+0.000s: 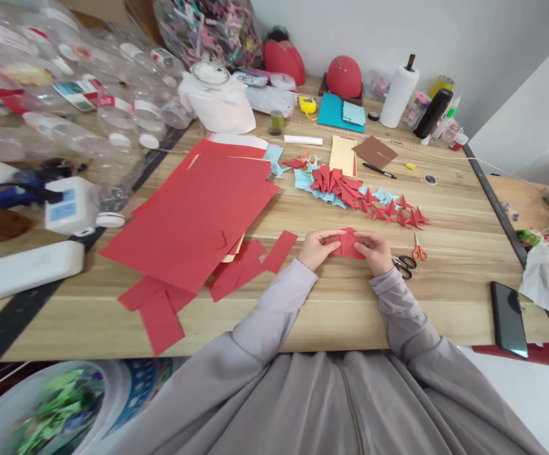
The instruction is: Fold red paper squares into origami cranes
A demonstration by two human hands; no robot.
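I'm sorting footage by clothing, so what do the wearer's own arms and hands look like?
The left hand and right hand wear no gloves. Long, loose, greyish-mauve sleeves reach close to the hands, creased and plain, with no markings showing. The top is a similar colour, with a zip down its front.
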